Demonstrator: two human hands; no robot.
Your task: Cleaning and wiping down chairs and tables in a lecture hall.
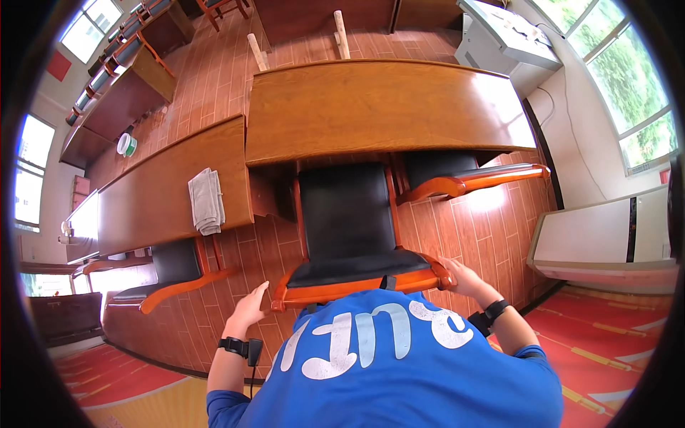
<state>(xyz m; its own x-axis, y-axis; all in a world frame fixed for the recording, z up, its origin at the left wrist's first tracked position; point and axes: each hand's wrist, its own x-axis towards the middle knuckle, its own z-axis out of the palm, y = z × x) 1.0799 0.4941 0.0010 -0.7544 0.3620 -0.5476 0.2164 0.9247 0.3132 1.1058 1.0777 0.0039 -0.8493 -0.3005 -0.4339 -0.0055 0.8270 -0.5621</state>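
A wooden chair with a black padded seat and back (347, 211) stands directly before me, its back's top rail close to my torso. My right hand (461, 276) is at the right end of that orange-brown rail, fingers against its corner; whether it grips is unclear. Just left of the rail's other end, my left hand (251, 306) is raised with nothing in it, thumb apart from the fingers. A folded grey cloth (206, 201) lies on the left wooden desk (160, 176), hanging slightly over its near edge.
Beyond the chair is another wooden desk (385, 109). More chairs stand at right (471, 179) and left (176, 273). A white-and-green bucket (127, 145) sits on the tiled floor. A white cabinet-like unit (594, 235) is by the right wall, a grey lectern (503, 48) farther back.
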